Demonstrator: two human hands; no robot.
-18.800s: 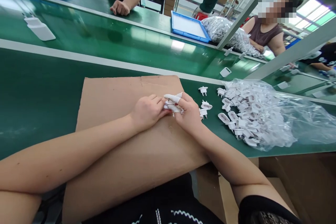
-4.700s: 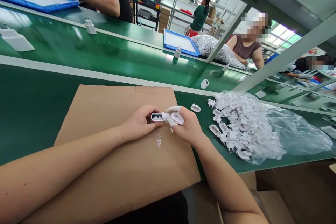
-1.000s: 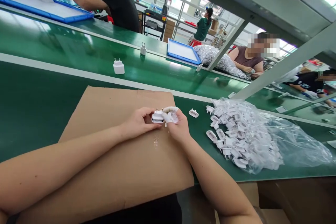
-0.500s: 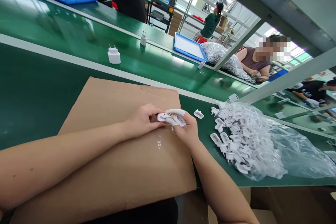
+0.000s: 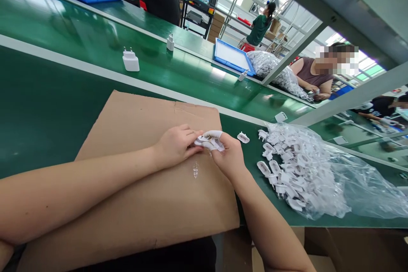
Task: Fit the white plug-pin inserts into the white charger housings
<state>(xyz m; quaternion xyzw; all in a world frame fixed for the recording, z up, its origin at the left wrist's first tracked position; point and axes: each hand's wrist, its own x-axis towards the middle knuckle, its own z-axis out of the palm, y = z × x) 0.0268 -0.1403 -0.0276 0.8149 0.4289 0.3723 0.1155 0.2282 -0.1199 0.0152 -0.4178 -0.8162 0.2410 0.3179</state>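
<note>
Over a brown cardboard sheet (image 5: pixel 153 136), my two hands meet around small white plastic plug pieces (image 5: pixel 200 140). My left hand (image 5: pixel 175 144) pinches one end between thumb and fingers. White coverings sit on the thumb and forefinger of my right hand (image 5: pixel 231 153), which is closed on the same pieces from the other side. The fingers partly hide them, so I cannot tell how many there are. Small clear bits (image 5: pixel 195 170) lie on the cardboard just below. A loose white plug cover (image 5: pixel 243 137) rests on the green table right of my right hand.
A clear plastic bag (image 5: pixel 306 170) spills many white plug covers at the right. Beyond the white rail, white chargers (image 5: pixel 131 60) stand on the green belt (image 5: pixel 95 46). Blue trays (image 5: pixel 234 56) and co-workers are farther back. A slanted metal frame (image 5: pixel 350 97) crosses the right side.
My left fingers have closed in further over the white piece, nearer my right hand. The chargers on the belt have shifted left. The view has moved slightly.
</note>
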